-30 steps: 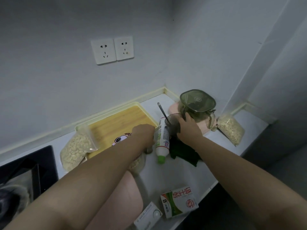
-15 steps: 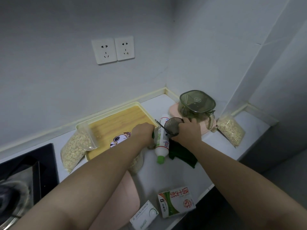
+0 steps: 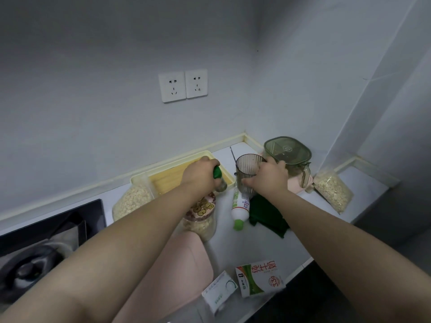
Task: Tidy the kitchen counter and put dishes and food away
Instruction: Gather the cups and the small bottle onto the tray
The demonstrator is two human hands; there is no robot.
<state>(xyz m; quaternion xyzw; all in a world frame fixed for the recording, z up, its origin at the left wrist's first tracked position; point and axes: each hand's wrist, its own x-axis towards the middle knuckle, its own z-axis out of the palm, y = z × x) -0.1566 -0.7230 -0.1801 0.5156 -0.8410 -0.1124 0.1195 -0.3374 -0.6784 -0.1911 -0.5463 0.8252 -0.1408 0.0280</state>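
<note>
Cup (image 3: 246,175) between tray (image 3: 140,181) and lidded container (image 3: 288,151), bottle (image 3: 240,209) in front.

The person's left forearm (image 3: 130,241) and right forearm (image 3: 345,231) are bare along all their visible length; the left hand (image 3: 200,176) and the right hand (image 3: 268,180) are bare too; low between the arms shows a pale pink, smooth cloth surface (image 3: 177,280) with one soft crease, seemingly a garment on the torso; whether it is a shirt or an apron cannot be told.
</note>
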